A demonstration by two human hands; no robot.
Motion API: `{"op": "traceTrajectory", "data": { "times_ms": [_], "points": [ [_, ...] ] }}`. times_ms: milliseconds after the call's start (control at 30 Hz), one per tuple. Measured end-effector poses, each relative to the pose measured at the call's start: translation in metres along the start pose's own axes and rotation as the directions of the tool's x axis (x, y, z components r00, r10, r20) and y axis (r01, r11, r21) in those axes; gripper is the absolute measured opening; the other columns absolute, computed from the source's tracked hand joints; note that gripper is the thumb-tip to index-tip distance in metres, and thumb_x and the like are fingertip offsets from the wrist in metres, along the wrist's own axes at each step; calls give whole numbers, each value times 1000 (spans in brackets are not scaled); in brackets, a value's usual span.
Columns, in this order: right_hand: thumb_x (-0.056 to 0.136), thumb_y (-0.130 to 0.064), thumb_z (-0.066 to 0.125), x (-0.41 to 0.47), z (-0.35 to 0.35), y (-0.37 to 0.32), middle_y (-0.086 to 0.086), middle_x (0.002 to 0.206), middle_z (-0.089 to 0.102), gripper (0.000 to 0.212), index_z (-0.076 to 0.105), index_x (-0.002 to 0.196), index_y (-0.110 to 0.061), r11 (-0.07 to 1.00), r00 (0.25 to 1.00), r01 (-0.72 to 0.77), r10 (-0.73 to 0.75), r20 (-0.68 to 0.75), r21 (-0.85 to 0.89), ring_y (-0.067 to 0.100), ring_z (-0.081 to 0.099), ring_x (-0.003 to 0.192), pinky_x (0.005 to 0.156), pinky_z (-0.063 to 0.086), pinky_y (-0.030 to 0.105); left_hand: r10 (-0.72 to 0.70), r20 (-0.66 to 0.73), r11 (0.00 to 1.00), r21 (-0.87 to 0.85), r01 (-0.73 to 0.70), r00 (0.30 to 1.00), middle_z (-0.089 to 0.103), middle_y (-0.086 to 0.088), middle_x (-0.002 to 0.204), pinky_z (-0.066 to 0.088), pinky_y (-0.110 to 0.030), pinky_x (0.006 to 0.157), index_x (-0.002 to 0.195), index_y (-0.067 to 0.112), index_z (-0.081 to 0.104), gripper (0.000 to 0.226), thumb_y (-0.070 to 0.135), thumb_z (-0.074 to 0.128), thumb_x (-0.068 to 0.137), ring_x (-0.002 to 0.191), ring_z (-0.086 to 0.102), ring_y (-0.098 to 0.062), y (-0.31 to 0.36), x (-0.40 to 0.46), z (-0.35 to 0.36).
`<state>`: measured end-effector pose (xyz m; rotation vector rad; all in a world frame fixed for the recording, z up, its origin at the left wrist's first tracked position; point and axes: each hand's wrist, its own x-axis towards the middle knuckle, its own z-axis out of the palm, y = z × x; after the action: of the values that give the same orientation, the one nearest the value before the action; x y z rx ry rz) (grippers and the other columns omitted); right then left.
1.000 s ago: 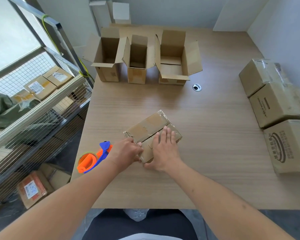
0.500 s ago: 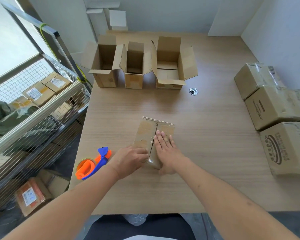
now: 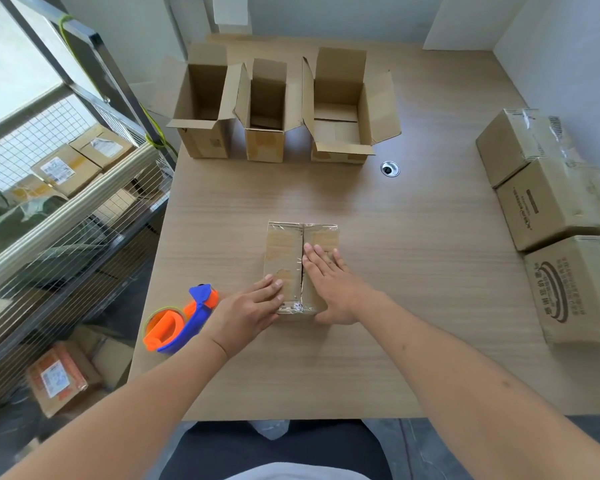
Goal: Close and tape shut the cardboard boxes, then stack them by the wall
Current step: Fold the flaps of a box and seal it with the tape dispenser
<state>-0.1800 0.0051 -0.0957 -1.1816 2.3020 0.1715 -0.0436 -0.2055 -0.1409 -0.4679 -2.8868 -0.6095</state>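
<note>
Orange tape dispenser beside box

wooden table | white walls | wire shelving left | daylit window

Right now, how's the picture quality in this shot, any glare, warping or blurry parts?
In the head view, daylight comes from the window at left; the old tape on the closed box under both hands glints near its front edge. The wide lens bows the shelf rail and the table edges. The center is sharp; the taped boxes at right look slightly soft.
</note>
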Motion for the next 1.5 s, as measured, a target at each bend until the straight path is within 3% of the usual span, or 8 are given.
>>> {"op": "traceTrajectory", "data": {
  "times_ms": [233,400,533,667,867,1000,1233,1500],
  "points": [
    [89,-18,70,-1,-8,-14,1,164,-34,114,-20,160,-14,995,995,-96,96,-7,8,25,-26,153,126,-10,47,-143,38,986,-75,146,989,69,-8,130,61,-43,87,106,11,78,34,18,90,75,122,66,-28,10,10,-8],
    [89,-7,65,-7,-14,-17,-6,166,-30,110,-18,161,-19,991,992,-122,123,-18,53,23,-21,155,128,5,45,-8,133,994,-106,22,991,69,-11,130,57,-47,97,109,9,76,47,13,95,67,123,64,-31,-2,6,-17],
    [83,-49,76,-6,-15,-24,-7,167,-27,124,-15,162,-19,977,990,-141,143,-3,159,22,-23,155,127,5,52,-14,126,990,-138,31,992,71,-7,127,60,-45,92,105,11,78,46,-3,93,63,119,68,-28,-10,5,-20],
    [65,-95,52,4,-3,-47,-6,166,-29,140,-11,162,-16,933,960,-265,280,-25,242,25,-30,152,121,3,68,-86,48,971,-220,95,995,76,-5,115,62,-41,85,91,12,81,36,-9,91,63,109,72,-26,-8,9,-15],
    [58,-96,51,12,7,-67,-2,162,-38,143,-14,161,-21,869,904,-397,426,-37,297,33,-40,146,117,-8,70,-23,10,990,-137,24,1000,73,-10,122,55,-48,99,110,6,76,47,-21,72,72,111,70,-27,-18,12,-19],
    [54,-99,51,23,3,-86,8,161,-40,143,-14,160,-29,739,809,-531,588,-12,416,40,-43,143,118,-14,67,-217,22,976,-5,217,976,59,-17,140,44,-55,110,130,3,65,66,-18,65,68,129,58,-35,-27,13,-31],
    [53,-89,69,38,-5,-97,6,159,-43,134,-24,146,-62,588,671,-640,741,-12,494,49,-28,147,114,7,71,-379,223,925,92,368,898,30,-12,164,19,-47,123,150,9,46,65,4,61,86,152,28,-34,-53,12,-44],
    [54,-86,69,34,-15,-95,7,166,-25,123,-7,149,-65,567,644,-664,765,-12,488,51,-4,150,113,14,68,-408,306,913,128,388,860,22,-9,167,10,-46,125,156,13,35,62,18,56,97,154,20,-34,-66,25,-63]
  ]
}}
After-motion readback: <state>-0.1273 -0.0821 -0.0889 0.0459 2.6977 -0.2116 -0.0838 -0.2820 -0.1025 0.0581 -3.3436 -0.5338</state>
